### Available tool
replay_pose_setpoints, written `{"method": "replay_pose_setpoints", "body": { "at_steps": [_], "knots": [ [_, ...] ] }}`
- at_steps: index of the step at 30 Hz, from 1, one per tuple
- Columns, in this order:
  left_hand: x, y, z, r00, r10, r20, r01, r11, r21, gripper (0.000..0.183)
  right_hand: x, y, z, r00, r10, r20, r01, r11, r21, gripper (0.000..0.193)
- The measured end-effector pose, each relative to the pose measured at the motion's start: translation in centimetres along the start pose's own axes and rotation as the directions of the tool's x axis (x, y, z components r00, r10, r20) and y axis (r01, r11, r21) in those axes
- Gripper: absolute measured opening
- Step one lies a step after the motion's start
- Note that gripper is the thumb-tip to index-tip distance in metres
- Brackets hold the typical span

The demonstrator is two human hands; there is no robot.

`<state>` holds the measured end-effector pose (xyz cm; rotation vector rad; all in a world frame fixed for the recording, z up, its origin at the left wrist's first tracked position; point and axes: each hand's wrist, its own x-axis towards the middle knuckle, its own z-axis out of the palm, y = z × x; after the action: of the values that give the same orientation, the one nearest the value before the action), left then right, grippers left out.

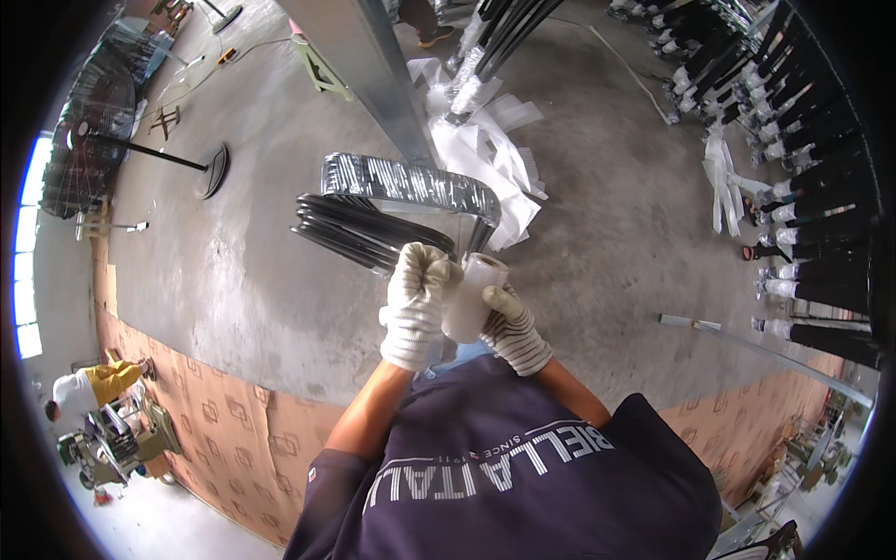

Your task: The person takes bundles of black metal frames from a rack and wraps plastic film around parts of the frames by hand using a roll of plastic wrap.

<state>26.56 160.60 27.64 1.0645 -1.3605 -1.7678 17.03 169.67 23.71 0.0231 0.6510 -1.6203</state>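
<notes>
My right hand [511, 329], in a striped white glove, is closed around a roll of clear stretch film [473, 297] held nearly upright in front of my body. Close to its left side, my gloved left hand [415, 303] is closed, fingertips toward the roll. What those fingers hold, if anything, is hidden. Just beyond the left hand lies a bundle of bent black tubes [364, 229], whose near ends pass behind the glove. A raised black section with shiny clear film [411, 182] wrapped around it arches behind the bundle.
A grey metal post [369, 79] rises beyond the tubes. White plastic strips [495, 154] lie around wrapped black tubes farther off. Rows of wrapped black tubes [793, 159] line the right side. A round-based stand [213, 171] is at left. Another person [93, 385] bends near machinery at lower left.
</notes>
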Motion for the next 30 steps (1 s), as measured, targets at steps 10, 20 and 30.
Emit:
{"method": "replay_pose_setpoints", "body": {
  "at_steps": [10, 20, 30],
  "knots": [
    [-0.7, -5.6, -1.6, 0.914, 0.012, -0.405, -0.002, 1.000, 0.026, 0.008, -0.9, 3.7, -2.9, 0.978, 0.206, 0.022, -0.206, 0.979, -0.007, 0.060],
    [-6.9, -9.0, -5.7, 0.920, -0.338, -0.196, 0.277, 0.918, -0.284, 0.026, -5.8, 4.2, -3.3, 0.932, 0.364, -0.005, -0.364, 0.931, -0.030, 0.059],
    [-14.1, -3.7, -4.4, 0.841, -0.384, 0.381, 0.120, 0.819, 0.561, 0.029, -11.1, 2.8, -6.7, 0.905, 0.423, -0.050, -0.422, 0.878, -0.227, 0.051]
  ]
}}
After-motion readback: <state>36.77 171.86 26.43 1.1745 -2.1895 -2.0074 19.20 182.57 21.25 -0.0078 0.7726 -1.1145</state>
